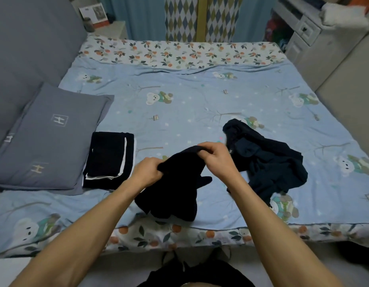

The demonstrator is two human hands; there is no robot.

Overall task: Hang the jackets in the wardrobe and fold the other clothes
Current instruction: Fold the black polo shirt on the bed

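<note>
The black garment [173, 189] is bunched up and held just above the near edge of the bed [200, 96], its lower part drooping onto the blue bear-print sheet. Looks like the person's hunting for an edge or a seam to straighten it out before folding, which would explain why it's gripped up top and left to hang. Can't tell what kind of garment it is, too dark and crumpled.

The left hand [147, 171] has its fingers curled tight into a wad of the fabric on the left side. The right hand [217, 157] pinches the top ridge of the cloth, fingers hooked over it and thumb underneath, so the material runs between the 2 hands and spills down below them. Both hands are clamped on it, neither is loose.

To the left, just beside the grey pillow [49, 137], sits 1 neatly folded dark piece with white trim [110, 159], so my guess is that's the done pile. To the right lies a crumpled dark blue heap [268, 160], near the right hand but not touching it, probably waiting its turn. Curtains [200, 17] hang behind the bed.
</note>
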